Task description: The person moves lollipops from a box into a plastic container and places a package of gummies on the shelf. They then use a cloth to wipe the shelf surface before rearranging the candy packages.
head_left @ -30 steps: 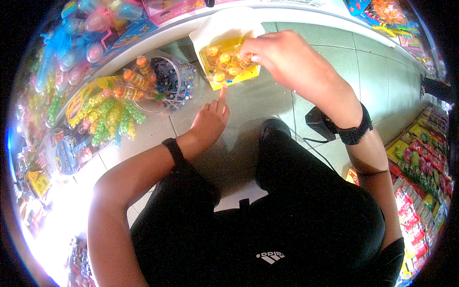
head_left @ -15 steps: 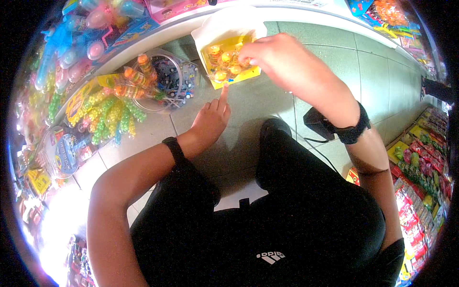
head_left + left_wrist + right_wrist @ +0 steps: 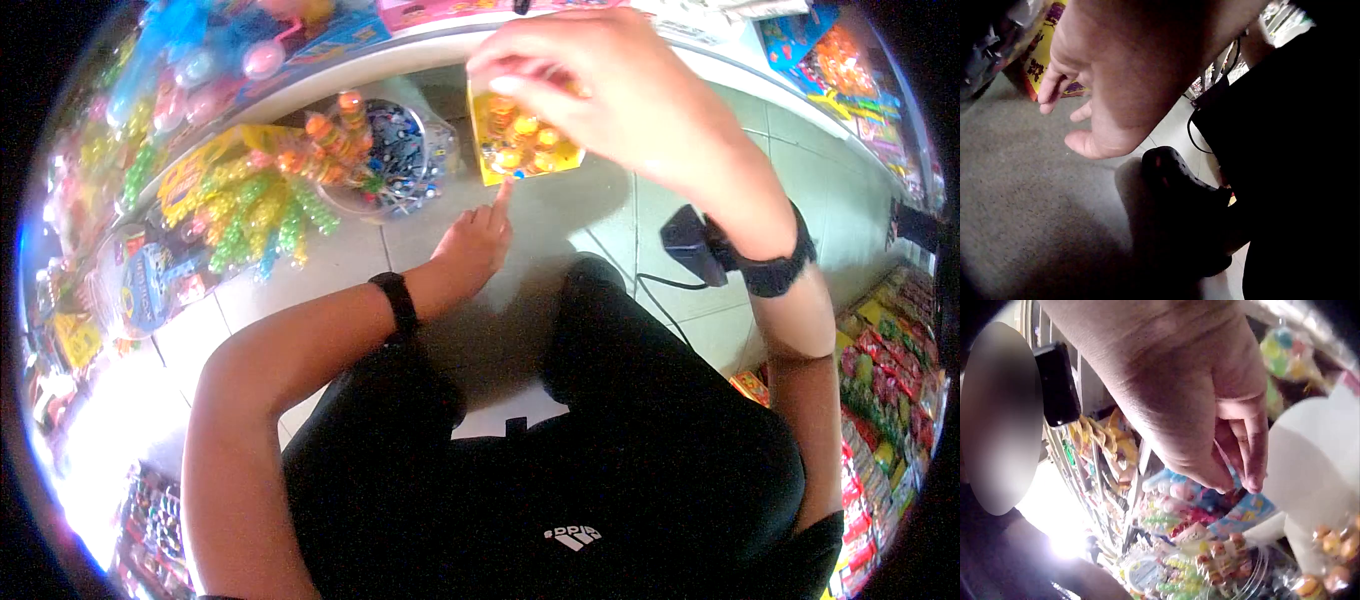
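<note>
A yellow box [image 3: 567,161] on the floor holds several orange candies [image 3: 526,125] in clear wrappers. My left hand [image 3: 475,245] points its index finger at the front edge of that box, with the other fingers loosely bent. In the left wrist view, the box's yellow and purple side [image 3: 1038,59] shows beyond the fingers. My right hand [image 3: 610,95] is above the box and covers its back part in the head view. In the right wrist view, its thumb and fingers are loosely bent with nothing visible between them, beside the raised white lid [image 3: 1316,440].
Left of the box stands a round clear tub [image 3: 425,150] of small items, with orange candy sticks [image 3: 335,140] over it. Green and yellow beaded packs [image 3: 245,215] lie farther left. Shelves of packets [image 3: 885,380] line the right side. A shoe [image 3: 1169,169] is on the floor.
My right hand has risen from the candies in the box toward its back. The left hand's index finger stays at the front edge. The head view has shifted, moving the scene rightward.
</note>
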### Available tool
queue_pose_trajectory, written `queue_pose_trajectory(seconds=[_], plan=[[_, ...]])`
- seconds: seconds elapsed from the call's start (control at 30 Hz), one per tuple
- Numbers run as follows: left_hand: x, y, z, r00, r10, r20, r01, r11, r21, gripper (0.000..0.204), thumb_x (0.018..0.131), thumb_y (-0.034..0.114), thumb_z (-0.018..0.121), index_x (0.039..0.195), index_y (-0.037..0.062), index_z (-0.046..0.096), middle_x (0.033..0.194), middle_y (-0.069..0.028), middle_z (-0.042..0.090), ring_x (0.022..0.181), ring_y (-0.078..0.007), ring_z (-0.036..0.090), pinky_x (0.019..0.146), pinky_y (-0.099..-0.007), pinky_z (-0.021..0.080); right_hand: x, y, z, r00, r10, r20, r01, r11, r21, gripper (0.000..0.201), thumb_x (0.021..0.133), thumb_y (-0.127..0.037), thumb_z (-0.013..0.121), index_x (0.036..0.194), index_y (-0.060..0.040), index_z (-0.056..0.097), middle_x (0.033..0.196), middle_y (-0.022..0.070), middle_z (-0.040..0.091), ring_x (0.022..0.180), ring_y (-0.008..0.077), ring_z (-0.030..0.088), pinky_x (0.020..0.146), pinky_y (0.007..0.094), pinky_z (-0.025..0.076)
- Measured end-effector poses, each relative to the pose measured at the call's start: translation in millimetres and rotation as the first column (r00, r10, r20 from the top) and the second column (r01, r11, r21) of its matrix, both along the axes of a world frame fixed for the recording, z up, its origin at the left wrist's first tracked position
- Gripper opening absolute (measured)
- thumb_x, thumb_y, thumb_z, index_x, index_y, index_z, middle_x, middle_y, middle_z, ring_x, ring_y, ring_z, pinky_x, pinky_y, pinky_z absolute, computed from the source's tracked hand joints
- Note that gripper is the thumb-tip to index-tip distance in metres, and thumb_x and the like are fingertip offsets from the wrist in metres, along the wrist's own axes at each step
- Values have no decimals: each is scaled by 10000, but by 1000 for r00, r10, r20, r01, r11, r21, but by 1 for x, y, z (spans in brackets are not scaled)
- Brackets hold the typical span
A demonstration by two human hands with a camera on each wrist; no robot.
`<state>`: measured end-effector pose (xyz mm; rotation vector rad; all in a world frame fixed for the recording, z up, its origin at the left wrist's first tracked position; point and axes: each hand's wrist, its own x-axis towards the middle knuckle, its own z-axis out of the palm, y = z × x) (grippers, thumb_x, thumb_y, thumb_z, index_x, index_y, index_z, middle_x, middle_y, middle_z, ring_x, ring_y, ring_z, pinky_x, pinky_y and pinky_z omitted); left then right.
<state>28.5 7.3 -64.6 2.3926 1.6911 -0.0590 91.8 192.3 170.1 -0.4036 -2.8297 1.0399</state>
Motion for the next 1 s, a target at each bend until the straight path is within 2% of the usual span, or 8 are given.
queue_pose_trajectory(seconds=[0.03, 0.1, 0.23, 0.47, 0.63, 0.7, 0.87, 1.0], plan=[[0, 0, -1, 1000, 10, -4, -10, 1000, -2, 380, 732, 117, 583, 1072, -51, 564, 1418, -374, 277, 884, -248, 564, 757, -320, 508, -19, 3, -33, 994, 99, 44, -104, 985, 137, 160, 803, -131, 613, 930, -34, 631, 795, 177, 648, 751, 332, 658, 686, 419, 532], [0, 0, -3, 1000, 6, 8, -6, 999, 36, 378, 742, 126, 564, 1068, -65, 561, 1410, -363, 305, 889, -247, 561, 755, -316, 507, -40, -6, -68, 982, 181, -54, -168, 967, 190, 291, 817, -109, 647, 1092, -26, 606, 908, 151, 636, 846, 326, 631, 782, 402, 511], [7, -6, -19, 997, 70, -27, -64, 980, 189, 213, 783, 163, 542, 893, 10, 642, 1428, -300, 342, 860, -200, 545, 731, -295, 478, -82, -23, -105, 962, 224, -158, -171, 941, 292, 345, 796, -139, 675, 1111, -28, 590, 972, 143, 609, 916, 326, 609, 816, 405, 494], [0, -4, -10, 999, 30, -23, -27, 992, 126, 385, 724, 140, 572, 1054, -58, 584, 1386, -310, 393, 903, -244, 557, 762, -329, 506, -91, -28, -118, 960, 264, -87, -234, 937, 260, 193, 774, -140, 691, 868, -36, 558, 936, 128, 572, 854, 319, 599, 736, 419, 477], [2, -4, -13, 998, 48, -46, -41, 987, 153, 232, 760, 130, 560, 926, -7, 649, 1434, -282, 344, 881, -207, 558, 726, -293, 480, -69, -19, -90, 970, 217, -106, -207, 973, 98, 160, 765, -90, 677, 797, -33, 532, 806, 127, 571, 721, 316, 587, 657, 393, 476], [0, -5, -10, 999, 24, -24, -20, 990, 142, 212, 752, 120, 561, 911, 5, 641, 1438, -278, 338, 879, -208, 560, 728, -292, 479, -61, -9, -76, 968, 206, -141, -192, 975, 109, 151, 772, -85, 683, 861, -47, 567, 775, 106, 587, 728, 257, 611, 671, 336, 497], [-4, -2, -6, 1000, -5, -11, 6, 997, 71, 340, 749, 110, 561, 1050, -45, 584, 1424, -337, 313, 863, -213, 562, 722, -298, 503, -9, 13, -17, 962, -21, -272, 17, 1000, -19, 253, 765, -205, 722, 922, -18, 652, 792, 91, 665, 727, 183, 654, 661, 298, 507], [-4, 1, 2, 998, -22, -51, 23, 999, 28, 380, 726, 89, 583, 1078, -52, 561, 1435, -338, 290, 848, -218, 562, 717, -297, 498, 56, 8, 53, 935, -343, 90, 352, 927, -129, 224, 785, 12, 671, 994, 31, 595, 1033, 89, 645, 934, 157, 627, 825, 265, 509]])
